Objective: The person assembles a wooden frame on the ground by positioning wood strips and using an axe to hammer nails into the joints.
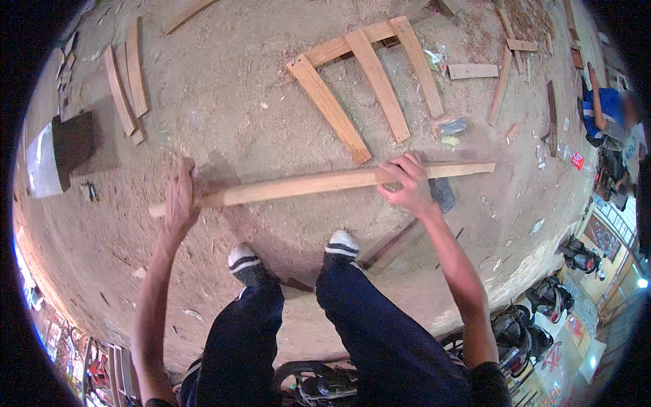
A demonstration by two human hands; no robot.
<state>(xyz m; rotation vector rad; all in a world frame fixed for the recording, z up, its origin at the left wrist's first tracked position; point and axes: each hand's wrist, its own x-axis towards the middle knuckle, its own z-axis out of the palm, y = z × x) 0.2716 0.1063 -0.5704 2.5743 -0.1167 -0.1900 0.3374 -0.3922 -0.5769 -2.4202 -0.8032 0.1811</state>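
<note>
A long pale wooden plank (291, 188) spans the space in front of my feet, its right end a little farther off than its left. My left hand (182, 197) grips it near the left end, fingers wrapped over. Toward the other end, my right hand (407, 182) has its fingers curled round the plank. Just beyond lies a wooden frame: a crosspiece (332, 49) with a left slat (332, 105), a middle slat (380, 85) and a right slat (422, 71) running toward me. The left slat's near end is close to the plank.
Loose wood strips (125, 81) lie at the far left, near a grey box-like object (47, 159). More offcuts (473, 70) are scattered at the right. A small wrapped bundle (450, 126) sits by the right slat. Another person (603, 112) is at the far right; parked motorbikes (519, 332) stand behind.
</note>
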